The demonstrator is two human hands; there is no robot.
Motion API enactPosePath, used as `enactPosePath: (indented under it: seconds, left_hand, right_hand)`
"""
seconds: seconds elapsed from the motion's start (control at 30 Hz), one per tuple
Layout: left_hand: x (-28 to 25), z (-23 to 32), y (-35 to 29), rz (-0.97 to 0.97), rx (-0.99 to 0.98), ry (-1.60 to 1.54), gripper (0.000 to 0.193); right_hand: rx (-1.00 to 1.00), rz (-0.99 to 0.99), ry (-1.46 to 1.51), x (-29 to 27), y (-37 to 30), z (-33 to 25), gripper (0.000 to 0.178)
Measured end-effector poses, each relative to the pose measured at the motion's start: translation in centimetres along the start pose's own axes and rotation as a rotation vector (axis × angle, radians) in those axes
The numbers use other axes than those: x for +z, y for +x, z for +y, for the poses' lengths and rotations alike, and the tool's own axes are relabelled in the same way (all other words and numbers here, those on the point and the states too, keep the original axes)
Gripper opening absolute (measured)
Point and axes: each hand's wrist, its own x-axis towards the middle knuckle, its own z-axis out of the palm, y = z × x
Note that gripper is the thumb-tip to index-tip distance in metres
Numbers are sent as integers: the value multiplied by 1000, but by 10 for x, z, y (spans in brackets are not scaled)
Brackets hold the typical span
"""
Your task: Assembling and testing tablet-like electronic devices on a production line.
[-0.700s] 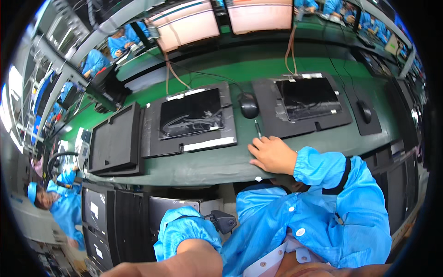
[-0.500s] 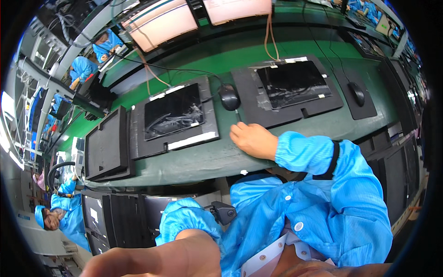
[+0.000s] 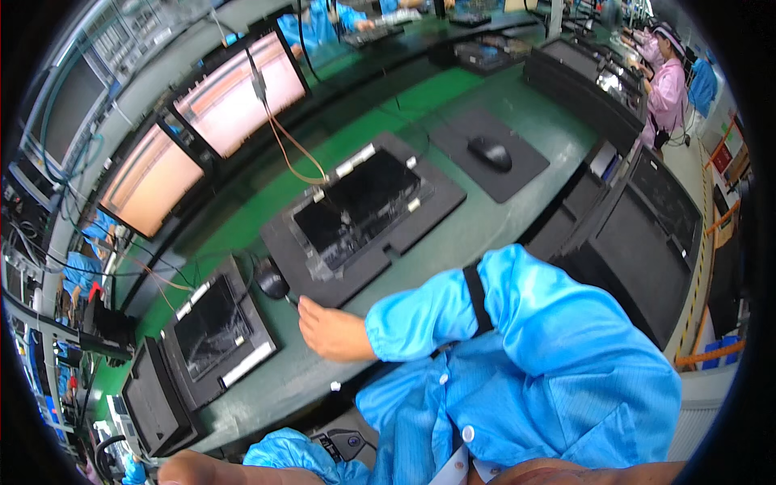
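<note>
Pen-shaped tool and right hand over a green bench

Left screen on a black board; left hand at the lower edge, fingers' state I cannot tell; black mouse beside the tool; right hand's fingers bunched narrow at the tool's near end, grip unclear; right screen farther right
</note>
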Motion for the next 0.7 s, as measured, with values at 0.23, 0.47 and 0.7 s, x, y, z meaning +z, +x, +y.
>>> enactPosePath:
  seconds: [0.23,0.47,0.7]
  left_hand:
    - [21,9,12,-18,312,-161,19]
    - [-2,14,9,-226,166,-144,24]
    - [-32,-43,12,-314,396,-539,42]
  right_hand:
    - [-184,232,323,30,15,12,26]
    - [-407,138,449,-55,-29,83,25]
    - [141,-271,218,-167,-176,246,14]
